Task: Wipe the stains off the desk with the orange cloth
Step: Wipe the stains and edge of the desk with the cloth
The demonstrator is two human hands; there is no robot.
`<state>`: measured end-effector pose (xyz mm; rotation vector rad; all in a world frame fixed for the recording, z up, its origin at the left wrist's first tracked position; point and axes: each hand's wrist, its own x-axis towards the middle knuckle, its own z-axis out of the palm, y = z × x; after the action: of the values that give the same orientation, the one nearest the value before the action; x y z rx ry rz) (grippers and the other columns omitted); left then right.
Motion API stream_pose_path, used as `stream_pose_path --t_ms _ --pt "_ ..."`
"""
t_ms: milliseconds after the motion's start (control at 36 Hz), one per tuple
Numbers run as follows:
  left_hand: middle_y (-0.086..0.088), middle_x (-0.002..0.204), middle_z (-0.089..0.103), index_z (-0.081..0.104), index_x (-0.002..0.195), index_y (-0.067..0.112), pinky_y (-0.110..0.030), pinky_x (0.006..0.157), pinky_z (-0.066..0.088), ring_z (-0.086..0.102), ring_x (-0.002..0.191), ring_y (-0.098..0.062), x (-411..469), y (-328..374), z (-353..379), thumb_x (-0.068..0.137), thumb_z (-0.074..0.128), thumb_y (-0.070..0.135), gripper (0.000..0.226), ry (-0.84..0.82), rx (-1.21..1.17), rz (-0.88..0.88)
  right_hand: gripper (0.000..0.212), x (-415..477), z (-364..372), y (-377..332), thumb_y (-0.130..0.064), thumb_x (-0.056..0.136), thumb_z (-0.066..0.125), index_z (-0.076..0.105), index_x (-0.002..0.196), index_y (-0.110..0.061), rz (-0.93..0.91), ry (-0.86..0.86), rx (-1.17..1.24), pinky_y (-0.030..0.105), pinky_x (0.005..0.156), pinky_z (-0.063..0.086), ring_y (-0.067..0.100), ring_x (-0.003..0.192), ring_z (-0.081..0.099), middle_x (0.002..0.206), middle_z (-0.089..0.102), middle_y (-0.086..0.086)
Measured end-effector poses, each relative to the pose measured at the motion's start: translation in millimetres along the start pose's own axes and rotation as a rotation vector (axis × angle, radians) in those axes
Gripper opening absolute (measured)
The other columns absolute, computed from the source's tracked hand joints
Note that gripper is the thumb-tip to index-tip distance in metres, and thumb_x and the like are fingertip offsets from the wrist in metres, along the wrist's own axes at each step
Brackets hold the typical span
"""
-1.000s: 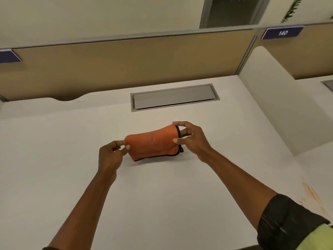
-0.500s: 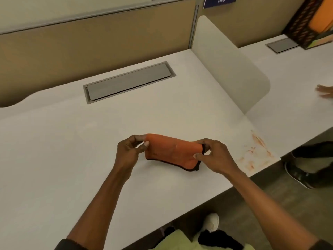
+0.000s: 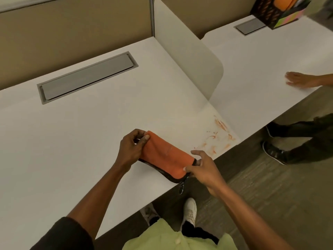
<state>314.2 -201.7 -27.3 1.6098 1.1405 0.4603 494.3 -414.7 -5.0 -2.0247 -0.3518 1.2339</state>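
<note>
nearest the camera, a pale green garment and white shoes [image 3: 190, 210] were seen at six o'clock, below the desk's front edge. just beyond them, the orange cloth [image 3: 166, 157] was held folded between both hands, low over the desk [image 3: 72, 141] near its front edge, with its dark trim hanging past that edge and a small clip dangling beneath; whether the fold rested on the surface could not be told. the left hand [image 3: 130, 150] was closed on the cloth's ten o'clock end, thumb and fingers pinched around it. the right hand [image 3: 203, 168] was closed on the four o'clock end, the thumb pressed on top and the fingers partly spread.

at two o'clock from the cloth, near but apart from it, the stains [image 3: 216, 138] were spread as orange-red smears across the desk's right front corner, beside the foot of the white divider [image 3: 183, 51]. they looked untouched, so no wiping was judged to have been done; only the readying of the cloth was in hand. all the cleaning was judged to be left: the cloth carried to the corner, pressed down and rubbed over every smear.

farther out, a grey cable hatch [image 3: 86, 76] was set into the desk at eleven o'clock. past the divider, another person's hand [image 3: 299, 81] was laid flat on the neighbouring desk at two o'clock.
</note>
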Motion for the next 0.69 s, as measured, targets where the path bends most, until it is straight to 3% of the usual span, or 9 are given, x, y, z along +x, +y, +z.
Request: stream_pose_path --t_ms 83,167,222,333,417,472,556,639,694 --pt "0.006 0.105 0.075 0.074 0.105 0.027 -0.028 0.074 0.051 0.068 0.094 -0.011 10.4 1.8 18.6 0.103 0.067 0.041 0.016 -0.052 0.129 0.005 0.058 2.9 -4.4 9.1 -0.017 0.081 0.086 0.058 0.131 -0.025 0.053 0.04 0.129 0.027 0.07 0.061 0.021 0.093 0.075 0.108 0.073 0.011" --pt "0.004 0.106 0.074 0.074 0.107 0.023 -0.029 0.072 0.053 0.069 0.093 -0.015 23.4 3.7 33.8 0.103 0.067 0.04 0.019 -0.102 0.26 0.058 0.047 7.0 -8.4 18.5 -0.027 0.081 0.088 0.063 0.121 -0.022 0.089 0.105 0.123 0.033 0.069 0.064 0.019 0.08 0.074 0.099 0.074 0.009" --pt "0.002 0.108 0.074 0.073 0.11 0.021 -0.033 0.079 0.056 0.07 0.096 -0.02 31.5 2.5 41.8 0.102 0.068 0.041 0.022 -0.154 0.334 0.103 0.045 8.1 -11.5 22.8 -0.041 0.08 0.086 0.064 0.116 -0.027 0.058 0.174 -0.08 0.038 0.074 0.063 0.018 0.086 0.072 0.097 0.072 0.003" --pt "-0.001 0.121 0.069 0.07 0.129 0.02 -0.036 0.09 0.056 0.068 0.105 -0.022 41.5 -0.6 47.8 0.099 0.065 0.053 0.045 -0.255 0.427 0.197 0.053 2.0 -13.2 26.2 -0.064 0.084 0.073 0.06 0.122 -0.03 -0.077 0.29 -0.529 0.033 0.07 0.056 0.014 0.086 0.069 0.09 0.071 -0.007" --pt "0.002 0.133 0.06 0.05 0.158 0.025 -0.026 0.087 0.053 0.065 0.104 -0.016 41.5 -4.9 42.4 0.101 0.069 0.047 0.064 -0.232 0.388 0.246 0.061 -5.7 -8.0 28.7 -0.064 0.091 0.064 0.058 0.132 -0.019 -0.256 0.462 -0.858 0.035 0.074 0.054 0.019 0.102 0.061 0.114 0.063 0.004" --pt "0.001 0.14 0.056 0.038 0.164 0.023 -0.027 0.088 0.054 0.065 0.106 -0.017 39.5 -9.4 37.0 0.102 0.07 0.043 0.073 -0.171 0.334 0.214 0.058 -9.8 -3.9 24.0 -0.056 0.095 0.064 0.059 0.133 -0.013 -0.474 0.56 -0.893 0.04 0.079 0.058 0.024 0.111 0.056 0.123 0.058 0.011" --pt "-0.005 0.149 0.055 0.038 0.163 0.015 -0.037 0.099 0.055 0.061 0.124 -0.024 33.5 -25.0 25.5 0.103 0.067 0.044 0.073 -0.062 0.319 0.176 0.053 -5.1 5.1 14.8 -0.047 0.1 0.061 0.055 0.14 -0.013 -0.734 0.46 -0.828 0.043 0.095 0.057 0.027 0.132 0.049 0.144 0.05 0.012" --pt "-0.011 0.161 0.048 0.037 0.162 0.012 -0.051 0.117 0.047 0.049 0.145 -0.03 22.3 -43.9 13.3 0.108 0.056 0.046 0.066 -0.012 0.426 0.173 0.061 9.7 21.1 6.4 -0.044 0.104 0.055 0.042 0.155 -0.014 -0.935 0.257 -0.867 0.05 0.118 0.04 0.031 0.156 0.027 0.167 0.031 0.014" --pt "-0.012 0.168 0.04 0.035 0.164 0.011 -0.051 0.126 0.038 0.039 0.154 -0.031 13.7 -52.9 9.1 0.111 0.047 0.048 0.066 -0.028 0.489 0.177 0.07 22.2 33.1 0.8 -0.045 0.103 0.055 0.03 0.162 -0.018 -1.015 0.121 -0.998 0.048 0.127 0.027 0.03 0.162 0.01 0.173 0.016 0.012"
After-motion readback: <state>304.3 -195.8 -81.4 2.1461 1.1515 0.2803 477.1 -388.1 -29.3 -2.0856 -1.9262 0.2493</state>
